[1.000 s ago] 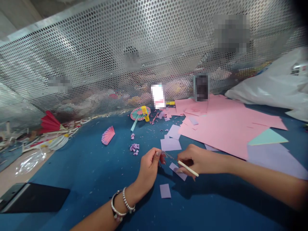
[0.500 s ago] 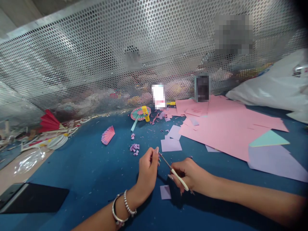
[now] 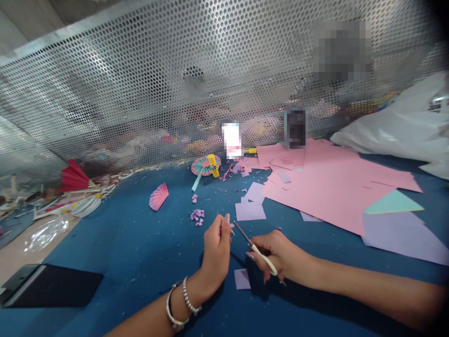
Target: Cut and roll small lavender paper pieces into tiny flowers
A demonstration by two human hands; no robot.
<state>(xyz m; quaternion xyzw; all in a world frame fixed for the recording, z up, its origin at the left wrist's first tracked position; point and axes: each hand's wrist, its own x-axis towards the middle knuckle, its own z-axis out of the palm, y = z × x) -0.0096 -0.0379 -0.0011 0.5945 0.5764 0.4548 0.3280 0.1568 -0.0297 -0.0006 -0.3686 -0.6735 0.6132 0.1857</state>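
The right hand (image 3: 280,255) has a tight grip on a thin white-handled tool (image 3: 257,250), whose metal tip points up at the left hand (image 3: 215,243) — that hand's grip is pinched shut on a tiny purple paper bit (image 3: 231,226), too small to see well. Just below the tool a small purple square (image 3: 242,279) lies flat on the blue bench (image 3: 140,252). Beyond the tool sit a little heap of purple curls (image 3: 197,216) that look finished, more purple squares (image 3: 249,210) not yet rolled, and — farther back — big pink sheets (image 3: 329,187).
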